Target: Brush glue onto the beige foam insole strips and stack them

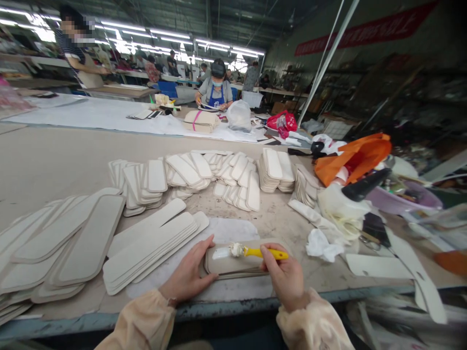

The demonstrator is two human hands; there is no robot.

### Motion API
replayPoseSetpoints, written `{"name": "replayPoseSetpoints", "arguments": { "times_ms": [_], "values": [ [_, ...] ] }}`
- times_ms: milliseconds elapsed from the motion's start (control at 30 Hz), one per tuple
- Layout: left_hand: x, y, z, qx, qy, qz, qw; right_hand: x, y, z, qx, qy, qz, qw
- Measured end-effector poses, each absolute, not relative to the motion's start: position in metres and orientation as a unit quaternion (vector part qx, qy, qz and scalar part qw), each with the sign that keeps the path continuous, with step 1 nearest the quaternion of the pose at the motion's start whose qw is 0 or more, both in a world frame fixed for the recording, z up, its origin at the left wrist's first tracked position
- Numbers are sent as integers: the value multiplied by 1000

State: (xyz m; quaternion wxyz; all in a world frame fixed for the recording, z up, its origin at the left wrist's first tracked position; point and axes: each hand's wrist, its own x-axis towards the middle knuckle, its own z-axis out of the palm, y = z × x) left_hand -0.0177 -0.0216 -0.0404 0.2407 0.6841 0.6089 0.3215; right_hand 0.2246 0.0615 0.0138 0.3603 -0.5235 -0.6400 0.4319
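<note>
Far left on the desk (pixel 54 155): found long grey pads (pixel 73 238), overlapped in a loose fan. Just right of them, noted a stack of long pale strips (pixel 153 243), slanted toward the near edge. Next, the left hand (pixel 188 277), grip wide, palm down, fingers laid flat against the left end of the beige pad stack (pixel 226 266) (several pieces deep, close to the desk's front edge, on a whitish sheet). Across the top of that stack, saw a yellow-handled brush (pixel 260 253), white-clotted bristles pointed left and touching the top pad beside a white smear. Wrapped round the handle's right end: the right hand (pixel 284 277), grip closed on the brush, thumb on top. Further right, spotted a crumpled white rag (pixel 321 243), apart from the hand. Behind, mid-desk, piles of small rounded pads (pixel 219 175); beyond these to the right, an orange bag (pixel 353 155).
</note>
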Motion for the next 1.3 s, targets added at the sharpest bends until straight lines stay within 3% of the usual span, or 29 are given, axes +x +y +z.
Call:
{"name": "replayPoseSetpoints", "arguments": {
  "times_ms": [200, 500, 667, 833, 1000, 1300],
  "values": [
    [-17, -21, -37, 688, 615, 310, 226, 264, 77, 20, -608, -627, 326, 362],
    [-18, -19, -40, 708, 618, 280, 196, 316, 95, 18, -670, -603, 265, 343],
    [-17, -19, -38, 704, 619, 285, 197, 320, 92, 26, -682, -584, 231, 374],
    [-15, -21, -35, 700, 612, 305, 206, 285, 75, 26, -561, -591, 379, 438],
    [-16, -22, -37, 696, 612, 307, 218, 232, 50, 15, -461, -582, 534, 405],
    [-16, -21, -39, 698, 609, 308, 216, 212, 43, 4, -466, -610, 534, 355]
  ]
}}
